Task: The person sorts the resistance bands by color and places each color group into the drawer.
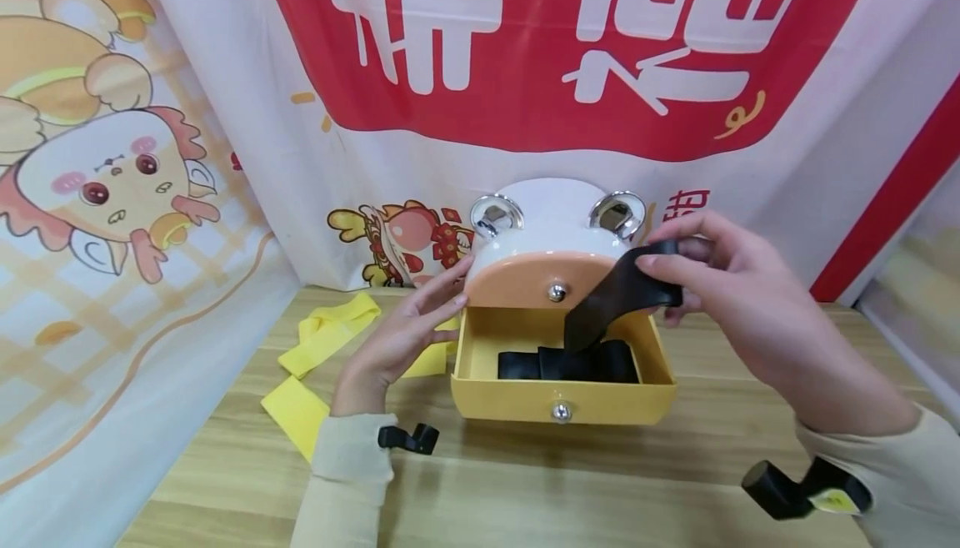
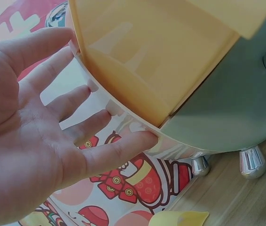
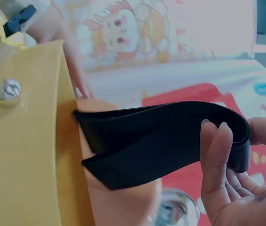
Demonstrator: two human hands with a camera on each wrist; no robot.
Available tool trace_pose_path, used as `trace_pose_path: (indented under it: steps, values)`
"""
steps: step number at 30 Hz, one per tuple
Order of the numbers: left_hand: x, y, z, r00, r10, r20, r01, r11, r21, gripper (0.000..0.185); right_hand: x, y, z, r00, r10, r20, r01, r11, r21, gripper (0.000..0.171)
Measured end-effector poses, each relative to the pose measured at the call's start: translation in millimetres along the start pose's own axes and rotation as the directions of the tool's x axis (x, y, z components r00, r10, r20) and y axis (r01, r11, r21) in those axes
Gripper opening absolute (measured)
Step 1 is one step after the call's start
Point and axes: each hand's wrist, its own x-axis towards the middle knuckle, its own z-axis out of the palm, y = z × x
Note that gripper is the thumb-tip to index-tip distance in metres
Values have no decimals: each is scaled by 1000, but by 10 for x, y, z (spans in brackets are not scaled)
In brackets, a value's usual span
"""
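Note:
A small storage box [image 1: 551, 235] with a white top, peach front and chrome ears stands on the wooden table. Its yellow lower drawer [image 1: 561, 398] is pulled out, with folded black bands [image 1: 567, 363] lying inside. My right hand [image 1: 723, 285] pinches a looped black band [image 1: 618, 296] above the drawer; the right wrist view shows the black band [image 3: 166, 141] folded over in my fingers [image 3: 216, 155]. My left hand [image 1: 408, 327] rests with straight fingers against the box's left side. The left hand [image 2: 53, 136] touches the box's curved edge [image 2: 137, 120] in the left wrist view.
Yellow bands [image 1: 330, 335] lie on the table left of the box, one yellow strip [image 1: 296, 414] nearer me. Printed cloth backdrops hang behind and to the left. The table's [image 1: 600, 490] front holds only my forearms with black wrist mounts.

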Motion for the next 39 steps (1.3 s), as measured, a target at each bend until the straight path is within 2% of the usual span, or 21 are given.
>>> trace_pose_path:
  steps: [6, 12, 18, 22, 25, 28, 31, 39]
  values:
    - [3, -2, -15, 1000, 11, 7, -11, 1000, -13, 55, 60, -123, 272, 995, -3, 96, 4, 1000, -10, 47]
    - [22, 9, -15, 1000, 18, 11, -17, 1000, -14, 53, 134, -182, 439, 990, 3, 139, -1, 1000, -9, 45]
    - [22, 20, -4, 1000, 20, 16, -20, 1000, -15, 52, 235, -154, 590, 982, 59, 181, -56, 998, -25, 42]
    - [14, 17, -2, 1000, 9, 5, -9, 1000, -19, 53, 290, -96, 731, 973, 56, 225, -53, 998, -16, 40]
    - [11, 11, -4, 1000, -4, -7, 4, 1000, -10, 53, 316, -52, 841, 972, 28, 235, -22, 999, -30, 37]
    - [13, 4, -1, 1000, -9, -5, 9, 1000, -11, 52, 325, -3, 926, 971, -33, 239, 62, 992, -114, 35]
    - [14, 0, 1, 1000, -14, -1, 14, 1000, -13, 52, 328, 51, 970, 965, -86, 249, 142, 967, -213, 32]
    - [14, 4, -9, 1000, -2, 3, 2, 1000, -13, 52, 330, 204, 927, 968, -102, 231, 168, 943, -286, 32]
